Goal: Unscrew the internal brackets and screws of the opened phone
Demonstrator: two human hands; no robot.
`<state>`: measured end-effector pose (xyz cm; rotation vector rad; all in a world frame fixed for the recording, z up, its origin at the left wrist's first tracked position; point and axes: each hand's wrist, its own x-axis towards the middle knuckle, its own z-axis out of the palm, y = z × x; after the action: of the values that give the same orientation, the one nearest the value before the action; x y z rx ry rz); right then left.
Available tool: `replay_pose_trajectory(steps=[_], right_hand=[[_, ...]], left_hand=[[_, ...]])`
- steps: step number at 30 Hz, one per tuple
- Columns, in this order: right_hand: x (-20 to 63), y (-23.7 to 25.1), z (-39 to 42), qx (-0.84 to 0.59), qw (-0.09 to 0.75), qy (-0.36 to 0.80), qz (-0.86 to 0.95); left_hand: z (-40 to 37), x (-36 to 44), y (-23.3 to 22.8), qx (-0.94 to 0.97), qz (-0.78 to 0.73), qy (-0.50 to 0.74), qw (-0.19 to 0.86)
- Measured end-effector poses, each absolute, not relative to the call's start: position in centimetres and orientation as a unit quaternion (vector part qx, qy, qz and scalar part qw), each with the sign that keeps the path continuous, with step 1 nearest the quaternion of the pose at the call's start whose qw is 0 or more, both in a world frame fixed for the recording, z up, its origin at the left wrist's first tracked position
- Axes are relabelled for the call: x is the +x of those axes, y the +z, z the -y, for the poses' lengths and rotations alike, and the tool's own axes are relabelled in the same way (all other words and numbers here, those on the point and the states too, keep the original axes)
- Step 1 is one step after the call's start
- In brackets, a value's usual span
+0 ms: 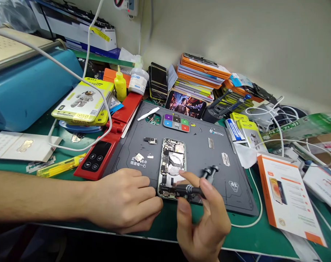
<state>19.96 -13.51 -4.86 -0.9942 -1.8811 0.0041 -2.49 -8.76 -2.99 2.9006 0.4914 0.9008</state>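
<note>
At lower centre, my nearer right hand (209,231) pinches a black tool (187,189); the opened phone (172,170) lies up-left, long axis near-vertical.

Just right of the frame's centre, beside the opened phone (179,147), the dark mat (198,153) leaves a free lane, narrowed below by two blurred tools (214,171). The left hand (124,200) bars the lower-left approach; the right hand (207,220) and its black screwdriver (185,189) obstruct the phone's lower end. A lit-screen phone (186,104) blocks the top.
</note>
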Motion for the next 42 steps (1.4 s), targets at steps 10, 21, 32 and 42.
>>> replay_pose_trajectory(steps=[10, 21, 32, 42], right_hand=[[19.7, -4.7, 13.7, -0.421, 0.497, -0.023, 0.759], [19.3, -4.0, 13.6, -0.462, 0.564, 0.011, 0.684], [19.4, -4.0, 13.8, -0.387, 0.595, 0.019, 0.704], [19.6, -4.2, 13.5, -0.41, 0.608, -0.051, 0.678]], left_hand=[[8.3, -2.8, -2.8, 0.935, -0.16, 0.307, 0.077], [8.1, -2.8, -2.9, 0.915, -0.208, 0.317, 0.138], [8.3, -2.8, -3.5, 0.907, -0.231, 0.319, 0.152], [8.1, -2.5, -3.1, 0.912, -0.231, 0.301, 0.154]])
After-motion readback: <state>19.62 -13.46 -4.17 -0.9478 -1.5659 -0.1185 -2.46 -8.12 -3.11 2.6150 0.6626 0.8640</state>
